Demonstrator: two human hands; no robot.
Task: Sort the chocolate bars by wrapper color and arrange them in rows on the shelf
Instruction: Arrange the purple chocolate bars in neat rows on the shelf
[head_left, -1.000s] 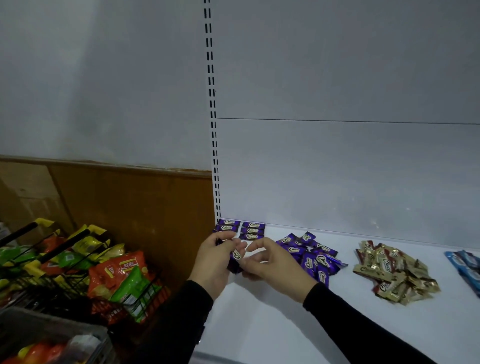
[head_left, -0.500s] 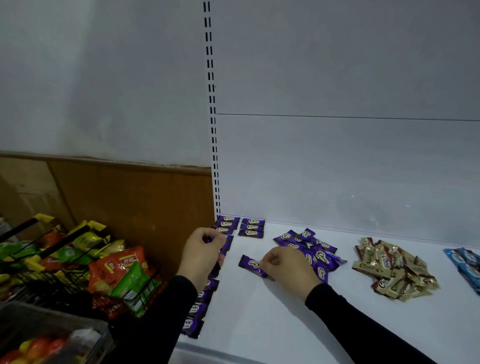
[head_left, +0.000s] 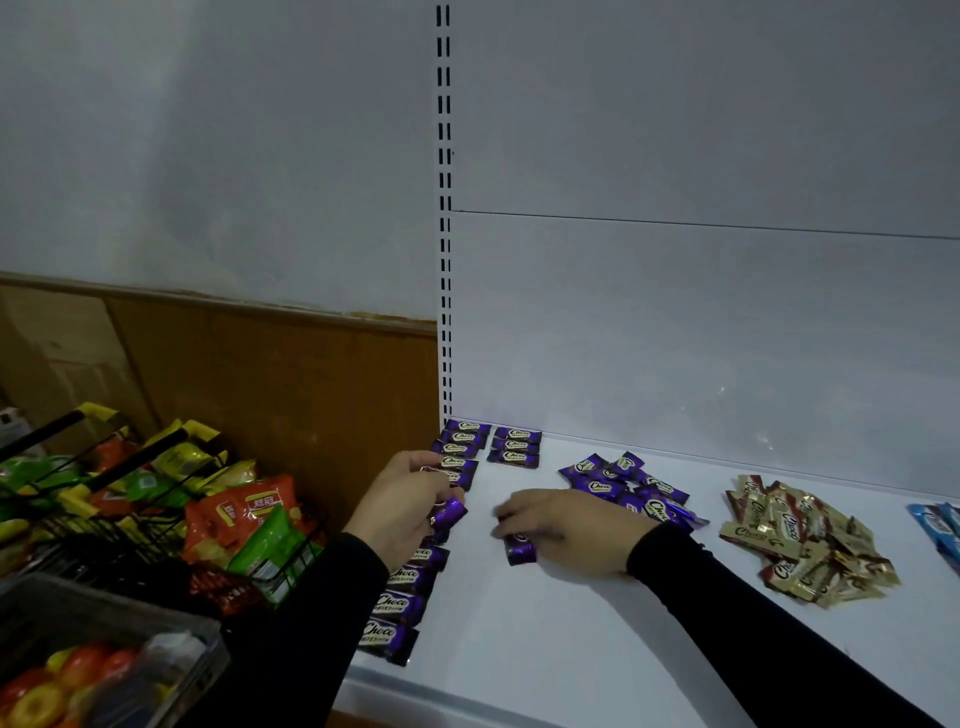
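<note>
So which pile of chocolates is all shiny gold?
The gold pile, lying loose on the shelf between the purple heap and the blue bars at the right edge.

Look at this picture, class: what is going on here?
A person is sorting purple chocolate bars on a white shelf. The left hand holds a purple bar over the left column of purple bars; the right hand has another purple bar under its fingers on the shelf. A short second row lies at the back. A loose purple pile and a gold pile wait.
</note>
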